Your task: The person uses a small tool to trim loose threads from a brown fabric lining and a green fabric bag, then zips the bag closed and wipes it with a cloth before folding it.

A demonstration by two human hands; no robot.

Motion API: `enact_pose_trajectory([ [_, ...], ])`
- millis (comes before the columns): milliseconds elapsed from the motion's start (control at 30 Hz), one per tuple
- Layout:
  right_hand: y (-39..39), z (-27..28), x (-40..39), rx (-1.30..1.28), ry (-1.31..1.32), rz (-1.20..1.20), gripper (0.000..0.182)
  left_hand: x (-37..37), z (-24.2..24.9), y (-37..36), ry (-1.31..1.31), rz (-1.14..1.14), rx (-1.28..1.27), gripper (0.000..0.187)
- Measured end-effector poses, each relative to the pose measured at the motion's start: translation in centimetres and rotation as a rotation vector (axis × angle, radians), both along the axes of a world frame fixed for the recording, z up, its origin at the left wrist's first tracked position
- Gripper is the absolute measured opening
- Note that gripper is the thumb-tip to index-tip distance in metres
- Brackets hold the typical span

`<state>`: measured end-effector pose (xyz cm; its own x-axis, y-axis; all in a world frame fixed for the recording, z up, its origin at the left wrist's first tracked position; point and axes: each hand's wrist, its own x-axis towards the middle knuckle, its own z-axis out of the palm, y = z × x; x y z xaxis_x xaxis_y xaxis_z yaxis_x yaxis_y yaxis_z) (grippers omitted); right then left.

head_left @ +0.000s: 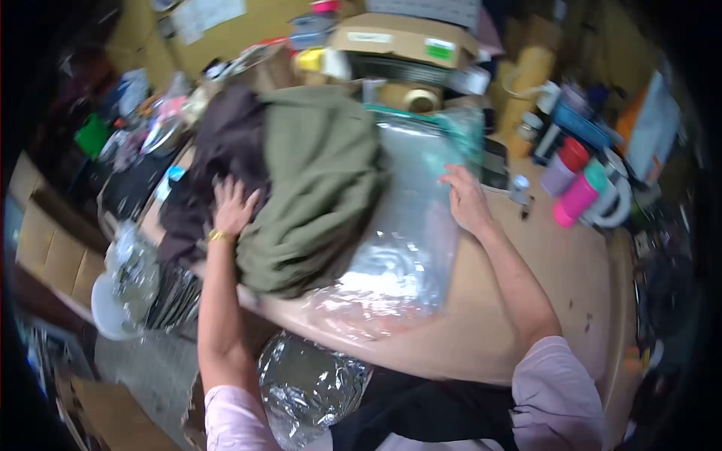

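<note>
Hands apart (left (234, 207) spread on dark cloth (226, 139), right (466, 199) by plastic bags (406, 218)), green cloth (316, 180) between; bottles (573, 180) right, box (402, 45) far, bench (496, 301) beneath.

The person wears a pale pink top with a faint lilac cast. Its left sleeve (239, 417) and right sleeve (558, 395) are short and loose, ending near the elbows, with soft folds and creases in the cloth; the right one looks wide and baggy. Over the front of the body lies a plain black garment (429, 412), matte and wrinkled, and pale pink cloth shows again at its lower edge. Whether the black piece is an apron or a vest cannot be told. A narrow gold-coloured band (219, 236) circles the left wrist, too blurred to show whether it is a bracelet or a watch. Both forearms are bare.
</note>
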<state>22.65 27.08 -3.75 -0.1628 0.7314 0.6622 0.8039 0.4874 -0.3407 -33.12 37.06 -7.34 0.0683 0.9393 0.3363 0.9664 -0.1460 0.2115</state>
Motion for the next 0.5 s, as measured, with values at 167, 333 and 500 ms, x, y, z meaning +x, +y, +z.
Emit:
enact_pose_trajectory([
  [167,-5.3,-2.5,13.5,-0.034,-0.063,-0.432,0.022,2.6,8.9,-4.0,-0.033,0.038,0.318,0.043],
  [333,-6.2,-4.0,16.0,-0.227,-0.197,-0.727,0.025,17.1,14.1,-16.1,-0.294,-0.408,0.365,0.04],
  [500,-10.6,-5.1,15.7,-0.232,-0.191,-0.661,0.022,19.6,11.8,-15.0,-0.241,-0.225,0.145,0.022],
])
